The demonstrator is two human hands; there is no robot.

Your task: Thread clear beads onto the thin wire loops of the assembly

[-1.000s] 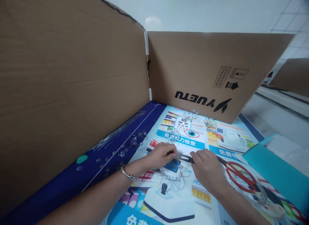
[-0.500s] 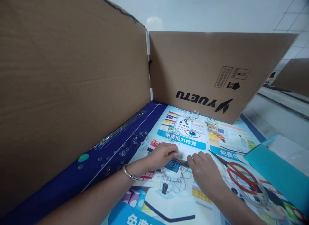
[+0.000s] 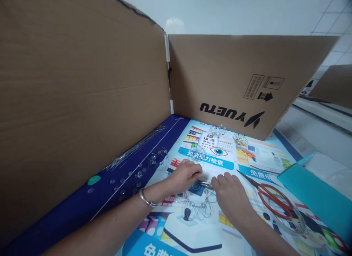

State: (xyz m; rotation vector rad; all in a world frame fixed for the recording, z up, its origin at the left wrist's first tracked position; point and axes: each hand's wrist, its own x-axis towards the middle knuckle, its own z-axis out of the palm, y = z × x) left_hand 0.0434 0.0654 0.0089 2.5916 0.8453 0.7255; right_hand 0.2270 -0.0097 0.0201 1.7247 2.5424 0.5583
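My left hand (image 3: 184,175), with a silver bangle at the wrist, is closed in a pinch near the wire piece; what its fingertips hold is too small to make out. My right hand (image 3: 228,188) is wrapped round metal pliers (image 3: 206,184), whose metal end points left to my left fingers. Below and between the hands lies a looped wire piece with clear beads (image 3: 198,206) on the printed mat. Red-handled scissors (image 3: 275,201) lie just right of my right hand, over a coil of clear line (image 3: 301,223).
Cardboard panels (image 3: 247,65) stand at the left and back. More beaded wire pieces (image 3: 159,157) lie behind my hands. Loose clear beads (image 3: 122,192), thin wires (image 3: 134,147) and a green piece (image 3: 94,180) are at left. A teal folder (image 3: 316,193) is at right.
Both hands stay almost in place, and my right hand with the pliers has shifted very slightly left. The whole view has moved a little.
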